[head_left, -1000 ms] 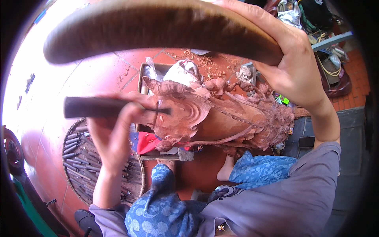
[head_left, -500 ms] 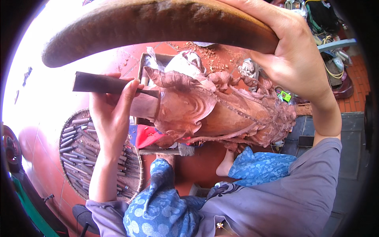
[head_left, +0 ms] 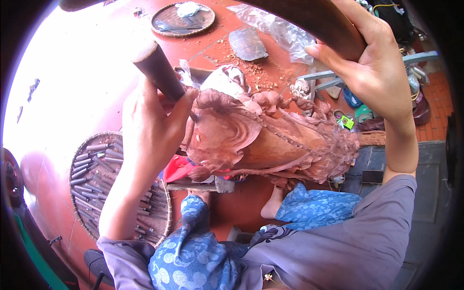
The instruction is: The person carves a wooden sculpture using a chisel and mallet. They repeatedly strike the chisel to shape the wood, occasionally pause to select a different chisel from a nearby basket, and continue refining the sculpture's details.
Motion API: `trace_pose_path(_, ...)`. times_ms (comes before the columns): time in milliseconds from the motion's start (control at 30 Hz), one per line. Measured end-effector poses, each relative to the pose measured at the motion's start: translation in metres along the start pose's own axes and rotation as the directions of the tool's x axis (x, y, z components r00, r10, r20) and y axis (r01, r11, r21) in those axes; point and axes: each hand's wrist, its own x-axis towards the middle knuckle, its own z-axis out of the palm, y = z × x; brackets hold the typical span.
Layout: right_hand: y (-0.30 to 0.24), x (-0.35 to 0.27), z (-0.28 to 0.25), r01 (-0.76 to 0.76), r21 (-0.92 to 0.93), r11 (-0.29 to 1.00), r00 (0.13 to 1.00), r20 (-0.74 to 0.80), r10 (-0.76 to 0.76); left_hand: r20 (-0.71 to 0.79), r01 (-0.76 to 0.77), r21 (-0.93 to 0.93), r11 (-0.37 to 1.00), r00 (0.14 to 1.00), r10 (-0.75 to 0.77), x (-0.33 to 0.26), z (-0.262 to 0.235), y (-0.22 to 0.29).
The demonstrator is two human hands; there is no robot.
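My left hand [head_left: 157, 125] is closed around the dark handle of a chisel [head_left: 163, 72], held at a slant. The chisel's lower end meets the left end of a reddish wood carving [head_left: 275, 142], though my fingers and thumb partly hide the blade. The carving lies lengthwise before me, with swirling folds, a beaded line and a knotty right end. Higher up, my right hand [head_left: 374, 72] grips a dark, curved wooden mallet [head_left: 324, 24] by its right end. Much of this mallet runs out past the top of the view.
A round woven tray [head_left: 170, 212] of several chisels [head_left: 96, 188] sits at the left. Another tray [head_left: 181, 34] lies farther off, near clear plastic sheeting [head_left: 285, 34] and wood chips [head_left: 261, 77]. A red cloth [head_left: 178, 168] is under the carving's left end. Clutter stands at the right.
The mallet has risen and partly left the view. My left hand has moved right, and the chisel has swung from nearly level to a steeper slant against the carving.
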Motion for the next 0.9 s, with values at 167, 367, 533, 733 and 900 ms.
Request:
trace_pose_path(167,-0.006,-0.002,0.014,-0.093,0.061,0.994,0.992,-0.075,0.097,0.021,-0.037,0.05,0.998,0.999,0.036,0.001,0.002,0.002)
trace_pose_path(367,-0.012,-0.001,-0.012,-0.124,-0.411,0.903,0.976,0.112,0.185,0.047,-0.026,0.092,0.995,0.999,0.022,0.002,0.005,0.004)
trace_pose_path(533,-0.008,-0.016,-0.017,-0.154,-0.434,0.888,0.969,0.111,0.223,0.052,-0.037,0.095,0.995,0.998,0.032,0.004,0.003,0.001)
trace_pose_path(733,-0.003,-0.088,-0.012,-0.505,0.182,0.844,0.862,0.162,0.481,0.084,0.123,-0.661,0.74,0.992,-0.09,-0.033,-0.023,0.027)
trace_pose_path(900,-0.065,-0.183,-0.008,-0.715,0.691,-0.102,0.383,0.51,0.77,0.159,0.325,-0.329,0.886,0.944,-0.288,-0.042,-0.054,0.038)
